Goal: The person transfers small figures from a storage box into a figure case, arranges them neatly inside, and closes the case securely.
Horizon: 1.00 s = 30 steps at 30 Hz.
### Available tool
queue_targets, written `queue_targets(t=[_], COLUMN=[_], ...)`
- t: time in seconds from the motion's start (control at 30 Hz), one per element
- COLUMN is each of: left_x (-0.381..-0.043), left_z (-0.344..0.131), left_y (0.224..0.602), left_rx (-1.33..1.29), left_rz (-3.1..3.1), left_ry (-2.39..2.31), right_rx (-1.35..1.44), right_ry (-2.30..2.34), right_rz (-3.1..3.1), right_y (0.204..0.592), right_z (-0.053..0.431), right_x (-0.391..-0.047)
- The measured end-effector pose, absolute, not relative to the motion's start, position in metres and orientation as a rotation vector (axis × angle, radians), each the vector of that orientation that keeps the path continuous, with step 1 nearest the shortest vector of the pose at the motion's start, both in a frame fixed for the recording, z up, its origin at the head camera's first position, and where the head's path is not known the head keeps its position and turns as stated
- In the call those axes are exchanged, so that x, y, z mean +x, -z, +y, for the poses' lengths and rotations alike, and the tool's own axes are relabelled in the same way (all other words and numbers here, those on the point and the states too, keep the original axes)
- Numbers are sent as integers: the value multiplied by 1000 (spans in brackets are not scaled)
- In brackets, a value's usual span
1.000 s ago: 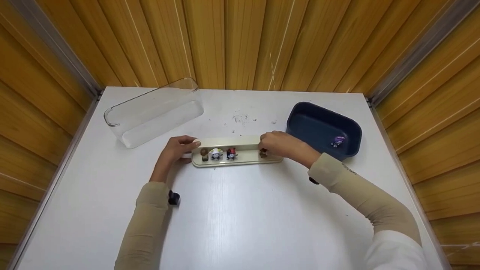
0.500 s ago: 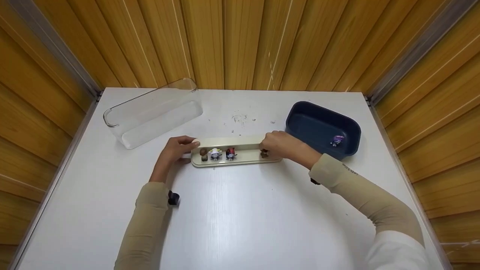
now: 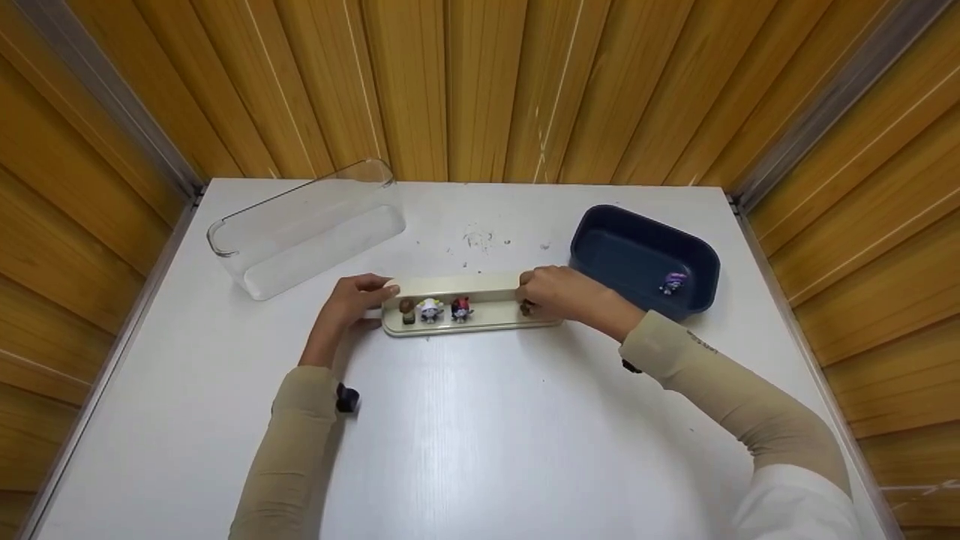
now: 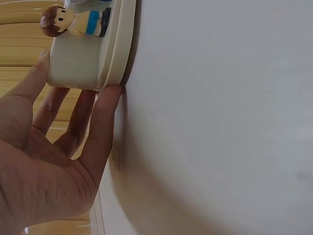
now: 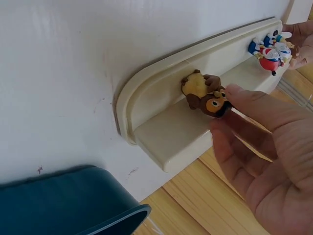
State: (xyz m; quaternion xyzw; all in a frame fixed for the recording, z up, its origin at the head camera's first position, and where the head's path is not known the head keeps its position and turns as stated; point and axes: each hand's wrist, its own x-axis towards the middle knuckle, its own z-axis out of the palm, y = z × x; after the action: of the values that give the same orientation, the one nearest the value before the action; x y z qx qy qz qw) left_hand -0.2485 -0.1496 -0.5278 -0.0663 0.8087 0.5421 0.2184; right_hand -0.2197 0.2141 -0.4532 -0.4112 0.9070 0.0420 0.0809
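Note:
A long cream display stand (image 3: 495, 309) with a raised back step lies mid-table. My left hand (image 3: 350, 301) grips its left end, thumb at the step's upper edge and fingers round the end and base. Toward the stand's right end, my right hand (image 3: 566, 291) pinches the head of a brown animal figurine (image 5: 198, 90) with a tan belly and orange face. Standing at the left are a brown-haired figurine (image 4: 80, 23), a white-hatted one (image 3: 430, 309) and a red-hatted one (image 3: 460, 309).
A dark blue bin (image 3: 622, 262) at the right holds a purple-topped figurine (image 3: 673, 283). At the back left stands a clear plastic bin (image 3: 322, 240). Wood-panelled walls (image 3: 487, 90) enclose the white table (image 3: 465, 435) at the back and sides.
My right hand shifts only slightly around the brown figurine at the stand's right end. The left hand, the stand and the other figurines keep their places.

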Motion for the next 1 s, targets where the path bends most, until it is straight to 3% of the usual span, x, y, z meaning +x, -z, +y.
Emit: queue_targets(t=[0.53,1.0], left_x=[-249,-248], left_z=[-150,-151], left_y=[527,528], left_rx=[-230,-198], left_rz=[2183,2183], left_ry=[-1511,-1530], right_rx=[-1159,-969], right_ry=[46,144], right_rz=[2810,2936], right_y=[428,428], right_z=[241,307], right_x=[-231,-243])
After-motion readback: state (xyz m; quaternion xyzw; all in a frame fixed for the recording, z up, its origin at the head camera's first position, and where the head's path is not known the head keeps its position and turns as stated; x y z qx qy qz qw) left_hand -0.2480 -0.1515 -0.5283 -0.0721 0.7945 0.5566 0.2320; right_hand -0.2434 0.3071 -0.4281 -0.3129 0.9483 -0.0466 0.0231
